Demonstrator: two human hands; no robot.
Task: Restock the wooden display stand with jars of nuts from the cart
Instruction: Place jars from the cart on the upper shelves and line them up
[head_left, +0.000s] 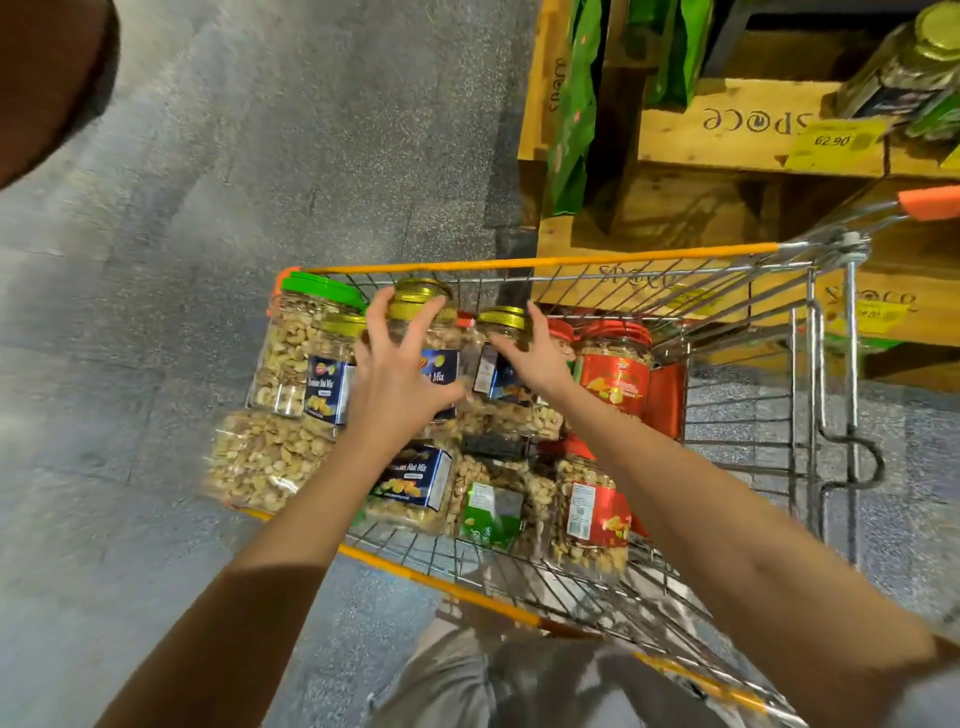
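A wire cart (545, 262) with an orange rim holds several clear jars of nuts, some upright and some lying down. My left hand (400, 374) reaches in with fingers spread over an upright gold-lidded jar (421, 299) with a blue label, fingertips touching its lid. My right hand (535, 358) lies with straight fingers against a second gold-lidded jar (501, 317) beside it. Neither jar is lifted. The wooden display stand (727, 140) rises beyond the cart at the upper right, with one green-lidded jar (904, 67) on its shelf.
A green-lidded jar (291, 343) stands at the cart's far left corner and red-lidded jars (615, 364) at its right. Green bags (571, 104) hang on the stand, with yellow price tags (831, 140) along its boards. Grey floor spreads to the left.
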